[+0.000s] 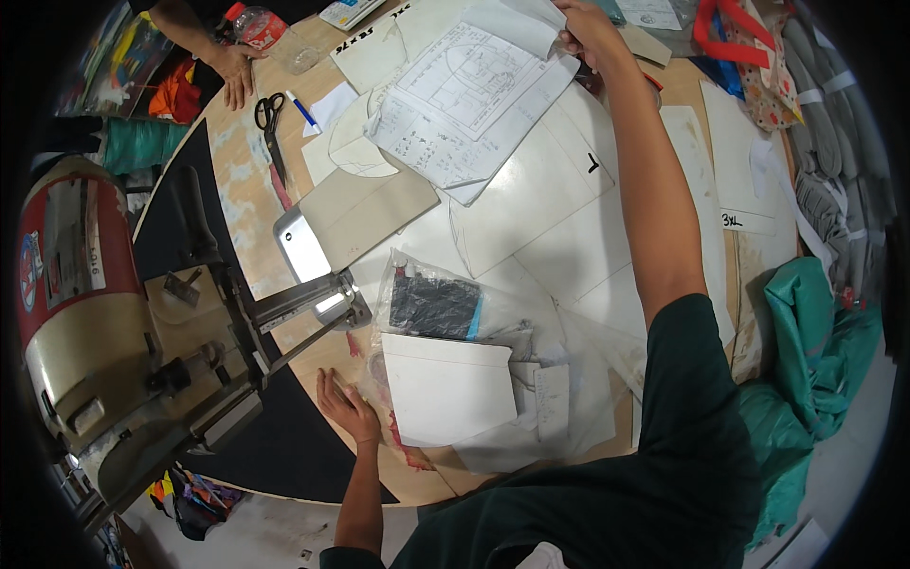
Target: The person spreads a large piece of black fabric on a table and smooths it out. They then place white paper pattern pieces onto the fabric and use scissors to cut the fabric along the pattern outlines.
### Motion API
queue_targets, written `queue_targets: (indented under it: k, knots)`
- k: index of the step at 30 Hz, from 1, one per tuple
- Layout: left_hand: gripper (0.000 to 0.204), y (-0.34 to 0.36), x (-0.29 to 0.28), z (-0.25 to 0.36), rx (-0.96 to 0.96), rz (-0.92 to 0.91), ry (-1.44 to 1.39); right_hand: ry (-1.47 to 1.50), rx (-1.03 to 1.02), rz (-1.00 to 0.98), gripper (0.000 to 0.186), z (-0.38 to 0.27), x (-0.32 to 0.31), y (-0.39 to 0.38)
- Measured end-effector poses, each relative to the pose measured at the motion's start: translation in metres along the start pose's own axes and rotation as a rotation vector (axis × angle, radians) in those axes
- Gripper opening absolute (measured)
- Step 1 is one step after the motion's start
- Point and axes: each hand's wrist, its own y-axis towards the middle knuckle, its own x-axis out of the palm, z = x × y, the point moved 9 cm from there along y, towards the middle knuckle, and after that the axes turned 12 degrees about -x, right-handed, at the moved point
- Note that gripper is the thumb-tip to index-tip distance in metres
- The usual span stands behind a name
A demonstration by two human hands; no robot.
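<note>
My right arm reaches to the far side of the table, where my right hand (590, 36) pinches the far corner of a worn paper notebook (464, 95) with turned-up pages. Handwriting and a curved pattern sketch cover its open page. My left hand (349, 406) rests on the wooden tabletop with its fingers spread, holding nothing. Right of it lies a clear plastic bag (578, 332) with a black piece inside, and a white card pattern piece (450, 389) lies over it. Under the notebook spread large white pattern sheets (559, 218). A grey-beige card piece (370, 213) lies left of them.
A cloth-cutting machine (85, 256) stands at the left, its metal base plate (301, 248) on the table. Black scissors (272, 133), a blue pen (301, 109) and a bottle (265, 33) lie beyond. Another person's hand (234, 74) touches the far-left edge. Green bags (806, 351) bulge at right.
</note>
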Motion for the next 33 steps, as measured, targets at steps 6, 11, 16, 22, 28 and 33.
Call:
queue_targets:
  k: [6, 11, 16, 22, 28, 33]
  knots:
    - [0.048, 0.0, 0.0, 0.0, 0.0, 0.003, -0.003, 0.246, 0.097, 0.127, 0.029, 0.006, -0.008, -0.007]
    - [0.048, 0.0, 0.001, -0.001, -0.006, -0.011, 0.0, 0.364, 0.156, 0.213, 0.032, 0.003, -0.016, -0.018]
    - [0.05, 0.0, 0.001, -0.002, 0.003, -0.013, 0.021, 0.561, -0.068, 0.317, 0.034, 0.001, -0.014, -0.013]
    - [0.05, 0.0, 0.002, -0.003, 0.007, -0.013, 0.026, -0.005, -0.61, 0.605, 0.032, -0.039, -0.025, -0.04]
    - [0.05, 0.0, 0.002, -0.005, 0.01, -0.016, 0.026, -0.675, -1.037, 0.084, 0.033, -0.091, 0.078, -0.111]
    - [0.05, 0.001, 0.003, -0.007, -0.007, -0.024, 0.014, -0.977, -0.834, -0.087, 0.041, -0.064, 0.093, -0.108]
